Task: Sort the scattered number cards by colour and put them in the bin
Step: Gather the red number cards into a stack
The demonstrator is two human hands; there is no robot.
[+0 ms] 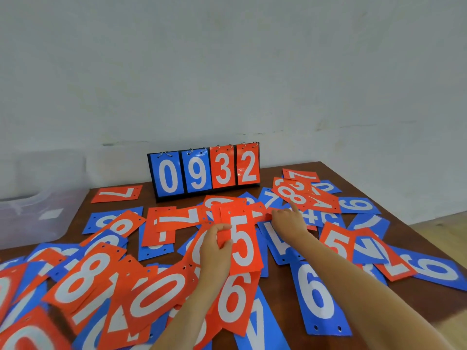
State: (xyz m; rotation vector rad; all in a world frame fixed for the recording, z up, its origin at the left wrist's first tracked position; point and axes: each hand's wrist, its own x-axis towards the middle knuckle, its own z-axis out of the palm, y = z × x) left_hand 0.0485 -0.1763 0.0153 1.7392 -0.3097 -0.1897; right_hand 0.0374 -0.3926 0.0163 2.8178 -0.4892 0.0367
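Note:
Red and blue number cards lie scattered in overlapping heaps over the brown table [326,170]. My left hand [214,248] grips a stack of red cards whose top card is a red 5 [243,242], thumb on its face. My right hand [288,219] reaches past the stack, its index finger stretched onto a red 8 card [290,195] at the back right. A translucent plastic bin [38,203] stands at the table's left edge; what it holds is blurred.
A flip scoreboard [206,171] showing blue 0, 9 and red 3, 2 stands upright at the table's back edge against the pale wall. A blue 6 card [316,296] lies near right, a red 7 [117,193] far left. Floor shows at right.

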